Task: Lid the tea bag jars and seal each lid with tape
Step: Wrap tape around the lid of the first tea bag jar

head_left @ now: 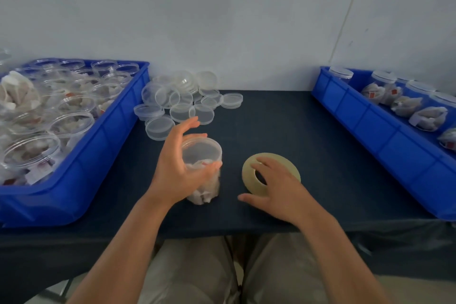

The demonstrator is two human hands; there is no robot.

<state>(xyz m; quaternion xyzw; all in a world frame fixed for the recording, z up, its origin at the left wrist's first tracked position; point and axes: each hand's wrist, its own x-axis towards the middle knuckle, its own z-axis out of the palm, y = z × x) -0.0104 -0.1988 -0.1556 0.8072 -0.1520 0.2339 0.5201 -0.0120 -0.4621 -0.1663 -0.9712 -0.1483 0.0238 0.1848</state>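
1. I have one jar (206, 189) of tea bags standing upright on the table (296, 131), right in front of me, just left of centre.
2. A lid (201, 150) already sits on top of it and looks level, so I judge the lidding of this jar done.
3. My left hand (172, 168) holds the jar from the left side. The thumb is curled across its front wall and the fingers reach up behind the rim, fairly straight.
4. My right hand (276, 187) rests on the tape roll (250, 170), which lies flat on the table just to the right of the jar. The fingers lie loosely across the roll and the thumb sticks out onto the cloth, so it has no real hold on the roll.
5. I cannot see any tape on this jar, and clear tape would be hard to spot from here. My guess is that sealing is the step at hand.
6. The left bin (118, 126) is crowded with open jars (71, 123) holding tea bags and no lids, so plenty of work is left.
7. A heap of loose lids (182, 99) lies on the table between that bin and the wall, within easy reach.
8. The right bin (365, 126) holds a row of lidded jars (429, 117), most lying on their sides. I take these as finished, though I cannot make out tape on them.
9. Going by the two bins, I reckon I am well short of halfway.
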